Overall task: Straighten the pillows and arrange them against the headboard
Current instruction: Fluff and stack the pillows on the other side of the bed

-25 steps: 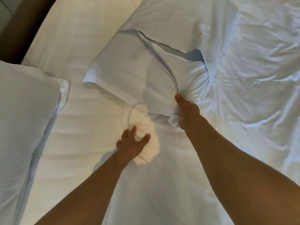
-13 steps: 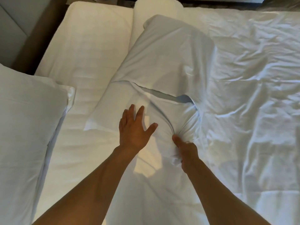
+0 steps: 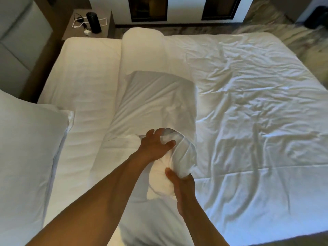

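A white pillow (image 3: 156, 103) lies in the middle of the bed, its near end bunched up and lifted. My left hand (image 3: 156, 146) grips that bunched end from above, fingers curled into the pillowcase. My right hand (image 3: 181, 183) pinches the same end from below, thumb up against the fabric. A second white pillow (image 3: 26, 148) rests at the left edge of the view, near the padded headboard (image 3: 19, 41). A rolled white bolster (image 3: 143, 43) lies beyond the held pillow at the bed's far side.
Crumpled white sheet (image 3: 257, 121) covers the right half of the bed. A bedside table (image 3: 88, 23) at the top left carries a black cylinder and a white cable. Patterned carpet shows at the top right, past the mattress edge.
The view has pulled back and up. My left hand moved from flat on the pillow to gripping its bunched end, and the near end has been lifted and drawn closer.
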